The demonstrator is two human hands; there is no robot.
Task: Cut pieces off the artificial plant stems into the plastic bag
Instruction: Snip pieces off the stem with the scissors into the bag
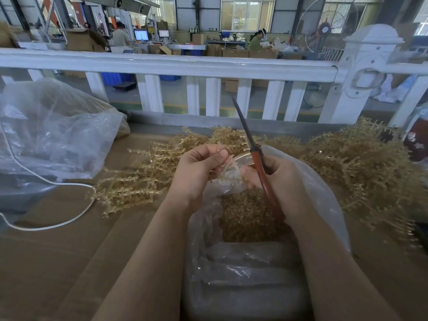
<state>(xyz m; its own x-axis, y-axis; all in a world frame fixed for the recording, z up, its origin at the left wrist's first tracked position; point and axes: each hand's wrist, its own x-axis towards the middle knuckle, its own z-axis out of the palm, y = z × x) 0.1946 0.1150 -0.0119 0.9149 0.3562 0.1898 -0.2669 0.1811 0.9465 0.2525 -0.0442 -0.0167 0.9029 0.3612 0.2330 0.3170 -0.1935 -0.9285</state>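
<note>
My left hand (199, 170) pinches a thin pale plastic stem (232, 165) between thumb and fingers, just above the mouth of the clear plastic bag (324, 193). My right hand (282, 184) grips red-handled scissors (259, 167) whose dark blades point up and away, closed together. Golden cut pieces (245, 216) fill the bag below both hands. Heaps of golden artificial plant stems lie on the table to the left (139, 179) and to the right (361, 167) of the hands.
A large crumpled clear bag (53, 135) sits at the left on the brown table (58, 262), with a white cable (53, 225) looping in front of it. A white railing (173, 63) runs along the table's far side. People work at stations far behind.
</note>
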